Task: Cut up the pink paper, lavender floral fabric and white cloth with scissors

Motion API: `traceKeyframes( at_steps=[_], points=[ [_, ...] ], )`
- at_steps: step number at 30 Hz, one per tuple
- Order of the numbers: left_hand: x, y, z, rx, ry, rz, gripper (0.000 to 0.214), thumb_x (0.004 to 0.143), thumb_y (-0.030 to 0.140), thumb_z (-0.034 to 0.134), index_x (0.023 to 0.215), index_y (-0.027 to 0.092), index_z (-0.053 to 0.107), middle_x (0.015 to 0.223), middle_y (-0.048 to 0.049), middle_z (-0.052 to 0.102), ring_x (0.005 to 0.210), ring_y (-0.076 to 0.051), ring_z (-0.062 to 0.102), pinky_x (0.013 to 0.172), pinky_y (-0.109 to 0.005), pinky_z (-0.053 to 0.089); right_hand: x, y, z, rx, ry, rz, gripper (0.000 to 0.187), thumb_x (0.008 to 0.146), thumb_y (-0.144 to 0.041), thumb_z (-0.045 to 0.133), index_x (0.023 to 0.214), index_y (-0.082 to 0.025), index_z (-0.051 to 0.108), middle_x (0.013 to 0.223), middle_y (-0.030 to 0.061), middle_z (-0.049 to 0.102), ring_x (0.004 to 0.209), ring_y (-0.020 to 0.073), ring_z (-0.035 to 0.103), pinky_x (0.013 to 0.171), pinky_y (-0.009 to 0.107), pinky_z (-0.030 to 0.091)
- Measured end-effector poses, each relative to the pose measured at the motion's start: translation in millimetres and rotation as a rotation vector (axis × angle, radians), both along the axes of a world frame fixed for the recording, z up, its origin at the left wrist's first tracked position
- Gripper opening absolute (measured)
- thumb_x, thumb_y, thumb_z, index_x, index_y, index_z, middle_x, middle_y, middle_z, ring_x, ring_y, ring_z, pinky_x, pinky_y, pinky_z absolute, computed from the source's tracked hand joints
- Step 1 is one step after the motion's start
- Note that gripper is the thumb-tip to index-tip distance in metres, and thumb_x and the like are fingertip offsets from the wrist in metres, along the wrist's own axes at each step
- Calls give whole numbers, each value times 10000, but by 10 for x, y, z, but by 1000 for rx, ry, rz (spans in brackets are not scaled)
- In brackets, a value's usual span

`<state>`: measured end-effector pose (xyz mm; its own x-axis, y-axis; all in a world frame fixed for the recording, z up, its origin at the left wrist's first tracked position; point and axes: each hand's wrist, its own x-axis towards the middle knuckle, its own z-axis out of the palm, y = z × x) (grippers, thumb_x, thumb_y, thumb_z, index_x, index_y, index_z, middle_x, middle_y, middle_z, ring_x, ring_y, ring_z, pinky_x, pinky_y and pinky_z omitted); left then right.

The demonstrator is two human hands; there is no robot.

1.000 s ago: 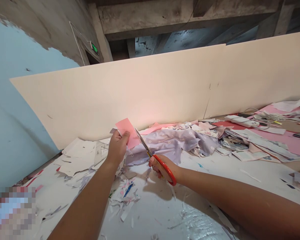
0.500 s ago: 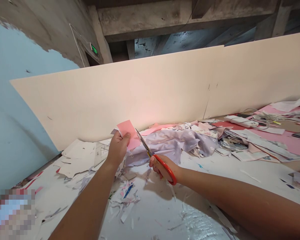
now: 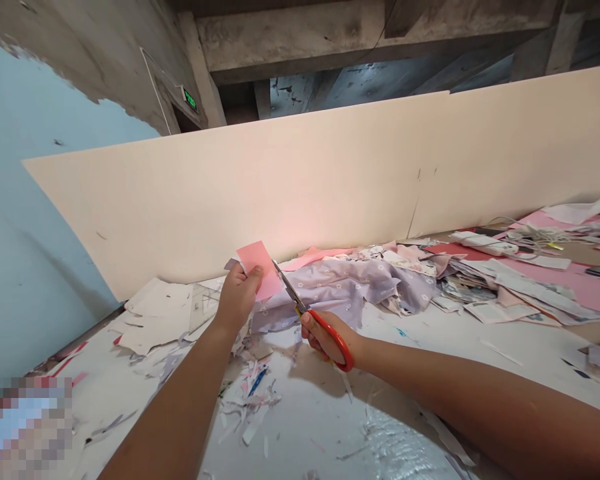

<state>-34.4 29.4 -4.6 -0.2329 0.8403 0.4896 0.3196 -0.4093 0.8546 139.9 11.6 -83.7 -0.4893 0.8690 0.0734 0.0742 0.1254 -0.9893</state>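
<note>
- Head view: a pink paper piece (image 3: 260, 270) is pinched in the left hand (image 3: 237, 298), fingers clamped on it, above the littered bench (image 3: 330, 427).
- Red-handled scissors (image 3: 314, 317) are gripped in the right hand (image 3: 325, 333), fingers closed through the handles, blades touching the paper's right edge.
- Lilac floral fabric (image 3: 345, 287) is seen just behind.

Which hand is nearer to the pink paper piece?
Left. The left hand pinches the pink paper piece at its lower left edge; the right hand sits lower right of it, gripping the red-handled scissors, whose blades meet the paper's right edge.
</note>
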Motion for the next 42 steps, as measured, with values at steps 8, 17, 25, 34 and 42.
traceKeyframes(
  at_steps=[8,17,25,34,42],
  points=[
    [8,-24,24,-7,16,-12,250,686,386,544,617,197,396,460,70,390,417,-72,361,422,-192,295,12,-39,27,36,-34,-3,558,697,-729,317,667,-176,390,481,-67,329,341,36,281,311,174,249],
    [-61,73,-54,-11,-23,-33,245,691,413,543,687,199,425,488,78,398,427,-72,372,420,-183,301,-6,-46,6,0,-57,-39,523,701,-701,367,694,-180,413,473,-67,348,340,45,302,314,175,266],
    [-35,95,-73,-9,-116,-102,225,662,377,580,725,190,472,483,82,396,407,-64,355,431,-188,314,-9,-43,4,141,-7,11,511,720,-672,389,733,-164,447,533,-31,428,504,91,452,485,207,366],
    [-16,87,-85,-10,-108,-156,232,665,369,586,771,186,492,471,88,385,399,-60,350,438,-188,324,-18,-29,-18,136,-17,-7,555,733,-698,303,750,-164,458,547,-39,385,481,84,428,493,226,380],
    [-29,115,-82,-19,-177,-234,312,661,363,589,904,189,500,546,65,471,442,-73,424,459,-192,356,14,-23,-6,144,-41,40,571,737,-704,271,774,-165,457,567,-29,411,502,91,449,514,232,403]
  ],
)
